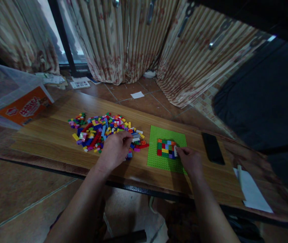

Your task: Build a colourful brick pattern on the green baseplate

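Note:
A loose pile of coloured toy bricks [93,133] lies on the wooden board. Over the pile's right side is my left hand [115,150], fingers pinched together; whatever is between them is hidden, and pale bricks lie close to its fingertips. A green baseplate [155,161] rests to the right of the pile, bearing a compact patch of bricks [165,148] in red, green, blue, yellow and orange. At the right edge of that patch, my right hand [190,161] has its thumb and fingers closed on a white brick [175,151]. Whether that brick is pressed down, I cannot tell.
A black phone [213,148] lies right of the baseplate. Beyond it is white paper [254,192] with a pale stick-like object on top. A clear plastic bin [12,91] with an orange label stands at the left. Curtains [123,44] hang behind the table.

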`<state>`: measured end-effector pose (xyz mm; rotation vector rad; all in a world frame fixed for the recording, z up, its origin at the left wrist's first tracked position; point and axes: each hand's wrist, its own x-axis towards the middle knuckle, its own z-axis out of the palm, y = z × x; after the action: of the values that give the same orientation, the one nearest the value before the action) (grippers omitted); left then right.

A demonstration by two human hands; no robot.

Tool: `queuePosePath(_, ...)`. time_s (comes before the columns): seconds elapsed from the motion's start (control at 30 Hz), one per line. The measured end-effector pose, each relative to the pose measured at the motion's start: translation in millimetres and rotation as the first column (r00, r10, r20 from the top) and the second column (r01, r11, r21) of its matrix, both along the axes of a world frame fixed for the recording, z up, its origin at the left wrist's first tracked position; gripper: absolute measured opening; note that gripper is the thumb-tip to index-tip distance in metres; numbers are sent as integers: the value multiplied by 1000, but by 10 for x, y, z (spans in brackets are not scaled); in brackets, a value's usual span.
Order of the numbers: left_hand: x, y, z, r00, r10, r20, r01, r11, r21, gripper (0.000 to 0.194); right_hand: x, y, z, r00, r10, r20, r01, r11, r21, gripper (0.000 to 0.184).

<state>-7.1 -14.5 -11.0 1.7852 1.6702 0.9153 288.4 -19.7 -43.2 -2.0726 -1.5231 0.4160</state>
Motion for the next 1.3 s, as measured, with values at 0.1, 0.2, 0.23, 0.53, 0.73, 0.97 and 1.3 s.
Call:
queuePosePath(0.1, 4, 0, 6, 1000, -3, -2, 3, 1000, 1, 23, -24, -8, 28, 999, 1, 41, -2, 1000, 6, 46)
queuePosePath(0.2, 5, -4, 13, 1000, -6, -5, 6, 1000, 7, 23, -37, -12, 47, 997, 7, 78, -8, 1000, 15, 46)
queuePosePath(0.23, 5, -6, 14, 1000, -7, -6, 7, 1000, 7, 23, -40, -12, 47, 996, 9, 90, -11, 1000, 20, 46)
queuePosePath(0.53, -21, -5, -40, 1000, 1, 8, -1, 1000, 28, 23, -27, 19, -21, 996, 39, 86, -43, 998, 43, 47)
queuePosePath(0.73, -28, -3, -60, 1000, -6, 2, 6, 1000, 26, 21, -16, 40, -20, 999, 39, 10, -39, 999, 21, 45)
queuePosePath(0.97, -31, 8, -7, 1000, 6, -20, -5, 1000, 28, 22, 54, 38, -28, 995, 37, -93, -36, 999, 14, 49)
queuePosePath(1.3, -116, 28, 4, 998, 57, -40, -57, 998, -5, 23, -447, -87, 143, 973, 199, -119, -150, 932, 329, 34)
